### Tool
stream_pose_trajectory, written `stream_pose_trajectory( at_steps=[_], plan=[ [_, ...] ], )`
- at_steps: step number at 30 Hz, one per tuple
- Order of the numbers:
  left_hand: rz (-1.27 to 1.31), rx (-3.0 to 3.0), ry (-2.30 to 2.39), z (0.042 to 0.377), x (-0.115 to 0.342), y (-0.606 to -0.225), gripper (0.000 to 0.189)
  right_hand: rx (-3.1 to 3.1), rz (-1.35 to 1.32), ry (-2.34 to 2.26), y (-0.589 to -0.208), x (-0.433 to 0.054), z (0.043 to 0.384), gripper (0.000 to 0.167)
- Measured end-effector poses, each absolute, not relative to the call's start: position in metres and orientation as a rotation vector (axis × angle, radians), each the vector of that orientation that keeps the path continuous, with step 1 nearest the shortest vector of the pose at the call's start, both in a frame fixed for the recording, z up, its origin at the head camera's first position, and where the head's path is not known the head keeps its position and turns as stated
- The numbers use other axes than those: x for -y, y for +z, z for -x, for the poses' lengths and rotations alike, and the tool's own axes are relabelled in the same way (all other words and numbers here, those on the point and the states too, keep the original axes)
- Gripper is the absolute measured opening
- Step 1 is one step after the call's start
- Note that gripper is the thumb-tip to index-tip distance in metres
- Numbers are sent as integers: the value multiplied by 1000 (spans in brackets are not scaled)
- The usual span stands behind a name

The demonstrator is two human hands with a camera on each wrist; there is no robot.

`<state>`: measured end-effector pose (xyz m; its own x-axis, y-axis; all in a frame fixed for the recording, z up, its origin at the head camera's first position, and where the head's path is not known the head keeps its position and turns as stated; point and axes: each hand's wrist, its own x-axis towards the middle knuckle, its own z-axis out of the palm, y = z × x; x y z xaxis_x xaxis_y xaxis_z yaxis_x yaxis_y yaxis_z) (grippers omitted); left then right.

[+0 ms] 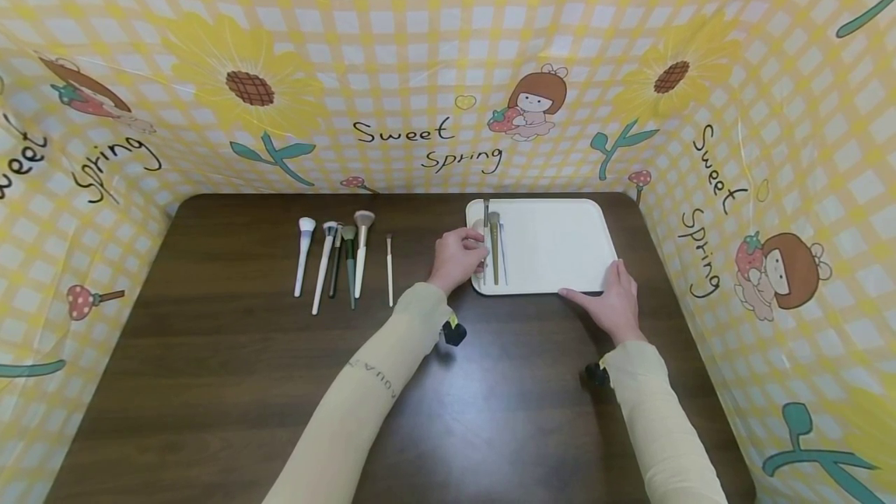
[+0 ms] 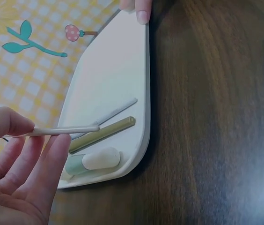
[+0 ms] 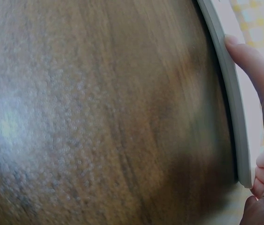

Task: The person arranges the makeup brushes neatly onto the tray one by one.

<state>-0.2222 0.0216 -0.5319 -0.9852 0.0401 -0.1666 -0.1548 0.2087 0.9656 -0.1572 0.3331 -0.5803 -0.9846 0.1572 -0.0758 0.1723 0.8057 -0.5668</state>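
Observation:
My left hand [image 1: 458, 257] is over the left end of a white tray [image 1: 560, 247]. Its thumb and fingertips pinch a thin makeup brush [image 2: 66, 131] with a pale handle. Below it in the tray lie an olive-handled makeup brush [image 1: 495, 255], a slim silvery stick [image 1: 503, 255] and a thick white-and-green piece [image 2: 101, 158], mostly hidden by the hand in the head view. My right hand [image 1: 616, 302] holds the tray's near right corner, thumb along the front rim and fingers at the right side.
Left of the tray, several makeup brushes lie in a loose row on the dark wooden table [image 1: 210, 348], among them a white one [image 1: 304, 255] and a small thin one [image 1: 390, 271]. A yellow checked cloth [image 1: 420, 61] walls the table at the back and sides.

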Motion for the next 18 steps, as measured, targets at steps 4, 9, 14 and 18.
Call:
stream_pose_trajectory(
  at_steps=[4,9,14,18],
  plan=[
    [167,-2335,1872,223,-25,-532,12,-2960,-274,-942,-581,-333,157,138],
    [217,-2326,1863,224,-29,-531,18,-2961,-274,-940,-581,-333,158,138],
    [203,-2283,1869,223,-32,-530,25,-2962,-272,-940,-581,-333,158,137],
    [195,-2269,1888,222,-34,-531,28,-2966,-267,-934,-581,-333,158,137]
  ],
)
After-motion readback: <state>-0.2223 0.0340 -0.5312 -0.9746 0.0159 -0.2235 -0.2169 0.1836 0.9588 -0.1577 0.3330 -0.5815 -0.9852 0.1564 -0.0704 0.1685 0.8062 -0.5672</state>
